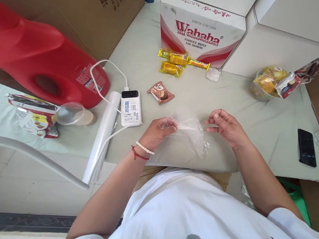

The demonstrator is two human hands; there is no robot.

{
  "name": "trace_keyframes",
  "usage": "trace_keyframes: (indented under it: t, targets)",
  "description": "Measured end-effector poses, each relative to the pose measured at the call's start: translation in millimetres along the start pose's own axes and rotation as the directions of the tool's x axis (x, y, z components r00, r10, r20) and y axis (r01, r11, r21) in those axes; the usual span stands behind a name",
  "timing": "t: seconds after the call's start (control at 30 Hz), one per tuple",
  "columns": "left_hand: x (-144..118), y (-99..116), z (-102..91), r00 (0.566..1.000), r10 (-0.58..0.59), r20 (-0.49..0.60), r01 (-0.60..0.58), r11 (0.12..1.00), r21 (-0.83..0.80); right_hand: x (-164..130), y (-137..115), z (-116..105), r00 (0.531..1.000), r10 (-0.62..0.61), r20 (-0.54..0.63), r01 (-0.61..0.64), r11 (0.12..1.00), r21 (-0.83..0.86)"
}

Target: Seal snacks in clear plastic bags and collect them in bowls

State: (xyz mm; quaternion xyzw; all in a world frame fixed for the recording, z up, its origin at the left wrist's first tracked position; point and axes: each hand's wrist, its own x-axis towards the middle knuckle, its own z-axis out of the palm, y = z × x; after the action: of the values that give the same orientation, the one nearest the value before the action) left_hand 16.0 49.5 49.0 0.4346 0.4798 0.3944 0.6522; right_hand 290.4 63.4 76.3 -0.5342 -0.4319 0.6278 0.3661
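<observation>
A thin clear plastic bag [190, 135], crumpled and limp, lies on the table just in front of me, its top edge pinched in my left hand [158, 132]; my right hand [227, 127] sits just beside it, apart.

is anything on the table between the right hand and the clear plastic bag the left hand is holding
Nothing visible. The left hand pinches the clear plastic bag at its edge, and the right hand sits just beside it over bare table. The brown snack packet lies farther back.
</observation>
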Motion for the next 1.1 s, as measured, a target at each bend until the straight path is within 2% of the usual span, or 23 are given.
trace_keyframes:
  t: [0.07, 0.1, 0.17, 0.2, 0.27, 0.33, 0.43, 0.57, 0.7, 0.8, 0.97, 1.03, 1.1]
  targets:
    - [-0.7, 0.2, 8.1, 0.999, -0.033, 0.033, 0.038, 0.989, -0.142, -2.1, 10.3, 10.8, 0.992, -0.108, 0.069, 0.110, 0.993, -0.031]
    - [-0.6, 0.1, 12.3, 0.998, -0.043, 0.052, 0.052, 0.980, -0.193, -3.2, 15.7, 16.9, 0.984, -0.120, 0.132, 0.127, 0.991, -0.049]
    - [0.5, -0.3, 18.5, 0.999, -0.034, 0.032, 0.040, 0.972, -0.231, -5.0, 24.9, 26.9, 0.974, -0.066, 0.218, 0.087, 0.992, -0.087]
    - [1.6, -0.5, 20.2, 1.000, -0.024, -0.007, 0.022, 0.975, -0.220, -5.5, 28.2, 30.0, 0.978, -0.030, 0.208, 0.051, 0.994, -0.097]
    - [4.1, -0.5, 20.4, 0.996, -0.024, -0.084, 0.008, 0.984, -0.178, -5.9, 31.6, 31.4, 0.996, 0.029, 0.089, -0.023, 0.998, -0.066]
    - [6.8, -0.7, 17.8, 0.994, -0.060, -0.089, 0.046, 0.986, -0.160, -6.0, 31.1, 27.8, 0.995, 0.096, -0.024, -0.096, 0.995, 0.016]
    - [11.2, -2.2, 13.0, 0.989, -0.140, -0.055, 0.127, 0.974, -0.186, -6.8, 28.3, 20.7, 0.977, 0.210, -0.046, -0.204, 0.972, 0.116]
    - [17.3, -3.8, 10.5, 0.969, -0.233, -0.079, 0.202, 0.936, -0.288, -8.5, 32.8, 16.6, 0.949, 0.301, -0.099, -0.285, 0.947, 0.149]
    - [14.0, -0.6, 15.6, 0.946, -0.277, -0.167, 0.205, 0.913, -0.354, -11.4, 42.4, 14.1, 0.946, 0.279, -0.164, -0.254, 0.955, 0.155]
    - [-0.7, -2.0, 23.9, 0.922, -0.314, -0.226, 0.227, 0.913, -0.339, -13.1, 46.8, 12.4, 0.942, 0.233, -0.241, -0.189, 0.963, 0.193]
    - [-34.6, -21.9, 38.2, 0.854, -0.341, -0.393, 0.260, 0.934, -0.245, -11.7, 55.0, 18.9, 0.922, 0.200, -0.332, -0.100, 0.950, 0.295]
    - [-41.3, -29.4, 43.4, 0.870, -0.345, -0.353, 0.298, 0.937, -0.181, -11.7, 57.7, 26.6, 0.926, 0.186, -0.330, -0.081, 0.948, 0.308]
    - [-41.0, -33.0, 49.7, 0.913, -0.312, -0.262, 0.306, 0.950, -0.063, -12.9, 57.9, 35.8, 0.932, 0.178, -0.315, -0.072, 0.944, 0.322]
